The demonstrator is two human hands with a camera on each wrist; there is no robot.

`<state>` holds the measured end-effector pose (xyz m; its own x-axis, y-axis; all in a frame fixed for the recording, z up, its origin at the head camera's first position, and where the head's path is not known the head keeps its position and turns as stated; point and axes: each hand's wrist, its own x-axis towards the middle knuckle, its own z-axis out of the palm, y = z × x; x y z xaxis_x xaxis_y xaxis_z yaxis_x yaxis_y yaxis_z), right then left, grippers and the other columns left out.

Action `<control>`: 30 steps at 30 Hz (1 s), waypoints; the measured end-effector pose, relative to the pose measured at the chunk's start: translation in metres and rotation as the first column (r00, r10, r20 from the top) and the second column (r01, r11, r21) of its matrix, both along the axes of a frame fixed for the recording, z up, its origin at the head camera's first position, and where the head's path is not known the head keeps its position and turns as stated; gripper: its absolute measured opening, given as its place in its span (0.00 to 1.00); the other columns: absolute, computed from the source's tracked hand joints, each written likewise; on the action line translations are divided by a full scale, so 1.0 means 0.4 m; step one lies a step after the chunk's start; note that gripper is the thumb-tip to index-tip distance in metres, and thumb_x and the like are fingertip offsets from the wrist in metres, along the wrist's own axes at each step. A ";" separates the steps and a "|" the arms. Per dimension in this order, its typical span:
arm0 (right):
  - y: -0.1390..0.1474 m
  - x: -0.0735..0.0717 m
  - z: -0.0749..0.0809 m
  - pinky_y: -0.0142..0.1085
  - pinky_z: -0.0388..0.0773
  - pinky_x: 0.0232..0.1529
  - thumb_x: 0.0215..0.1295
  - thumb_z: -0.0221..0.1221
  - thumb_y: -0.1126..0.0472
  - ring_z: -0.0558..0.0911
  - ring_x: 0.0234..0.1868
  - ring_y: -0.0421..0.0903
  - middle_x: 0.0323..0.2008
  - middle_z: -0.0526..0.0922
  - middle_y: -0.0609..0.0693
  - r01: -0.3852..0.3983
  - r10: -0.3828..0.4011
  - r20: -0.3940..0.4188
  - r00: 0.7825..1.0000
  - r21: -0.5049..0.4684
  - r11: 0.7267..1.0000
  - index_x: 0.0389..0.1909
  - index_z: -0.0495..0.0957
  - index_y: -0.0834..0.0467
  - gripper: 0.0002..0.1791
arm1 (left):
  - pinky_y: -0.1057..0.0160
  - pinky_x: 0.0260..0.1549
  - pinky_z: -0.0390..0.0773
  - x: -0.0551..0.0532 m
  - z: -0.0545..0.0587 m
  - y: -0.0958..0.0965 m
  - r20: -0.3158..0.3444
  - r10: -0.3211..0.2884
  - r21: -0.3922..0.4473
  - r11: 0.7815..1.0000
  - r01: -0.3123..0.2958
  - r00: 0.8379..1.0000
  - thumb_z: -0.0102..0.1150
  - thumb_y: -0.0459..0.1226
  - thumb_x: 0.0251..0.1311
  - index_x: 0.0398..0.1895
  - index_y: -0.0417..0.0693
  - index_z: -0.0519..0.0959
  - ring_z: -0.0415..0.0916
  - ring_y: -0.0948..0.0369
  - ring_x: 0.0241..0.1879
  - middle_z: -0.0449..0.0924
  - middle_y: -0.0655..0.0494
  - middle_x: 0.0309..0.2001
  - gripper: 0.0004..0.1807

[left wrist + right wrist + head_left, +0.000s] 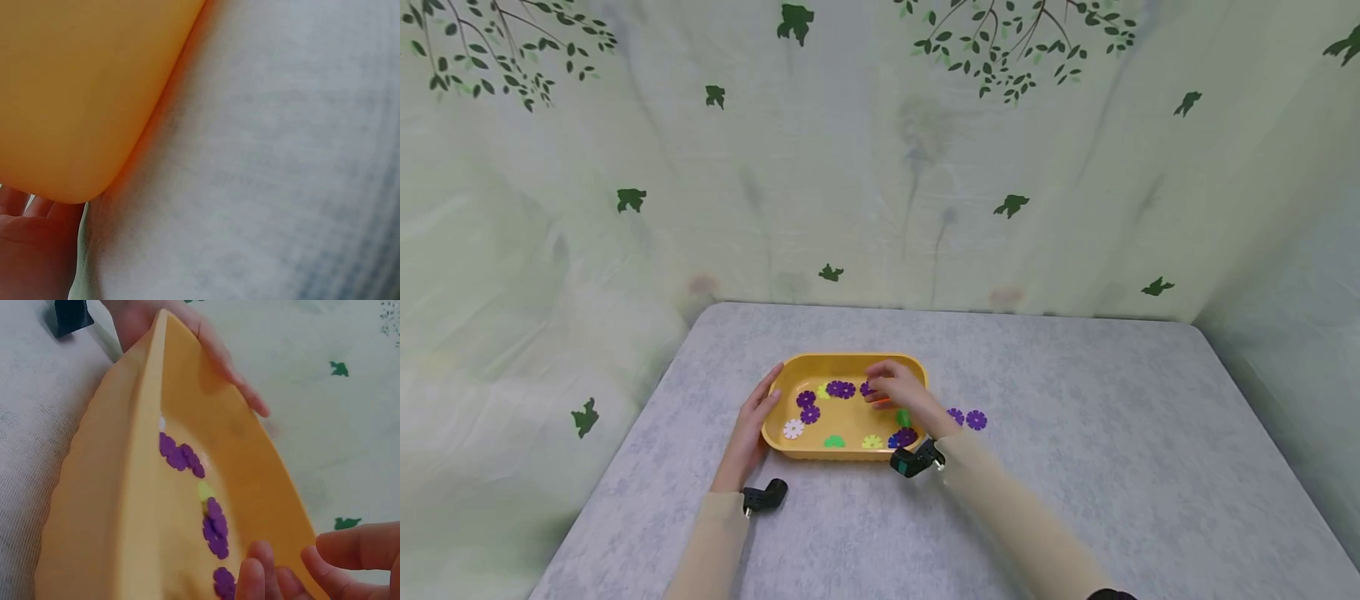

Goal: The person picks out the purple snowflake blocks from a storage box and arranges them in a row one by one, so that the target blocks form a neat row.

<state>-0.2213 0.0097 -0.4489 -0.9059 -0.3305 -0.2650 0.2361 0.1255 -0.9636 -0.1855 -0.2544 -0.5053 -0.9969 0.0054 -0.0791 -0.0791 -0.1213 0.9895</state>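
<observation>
yellow tray of flower discs between two grips

at the left, the person's left grip [748, 429] rests straight-fingered against the end of the yellow tray [850, 423], which stands on the desk [1112, 467]. inside lie a white disc [793, 428], then purple discs [809, 415] and a green piece [834, 442]. the tray looks stiff, light and smooth, so it may slide; its rim is the natural hold. the discs seem thin and very light, hard to lift flat; their scalloped edges should suit a fingertip pinch. over the tray's right part hovers the right grip [901, 390], fingers loosely bent, nothing visibly held. its walls limit a low sideways reach. just beyond its right end, two purple flowers [976, 420] lie on the desk, one partly hidden by the wrist. the desk's left edge is nearer the tray; room is wider rightward.
</observation>
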 end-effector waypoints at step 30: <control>-0.025 -0.005 -0.016 0.45 0.80 0.45 0.55 0.48 0.81 0.81 0.37 0.54 0.40 0.80 0.58 0.043 -0.043 -0.008 0.999 0.088 0.995 0.45 0.79 0.71 0.19 | 0.56 0.68 0.51 0.020 0.044 0.011 0.018 -0.017 -0.012 1.000 0.018 1.000 0.43 0.41 0.74 0.75 0.54 0.55 0.44 0.58 0.72 0.47 0.57 0.75 0.28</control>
<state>-0.2233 -0.0004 -0.4555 -0.9205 -0.2668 -0.2854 0.2370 0.1994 -0.9508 -0.1776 -0.2499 -0.4877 -0.9951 0.0217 -0.0968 -0.0986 -0.1077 0.9893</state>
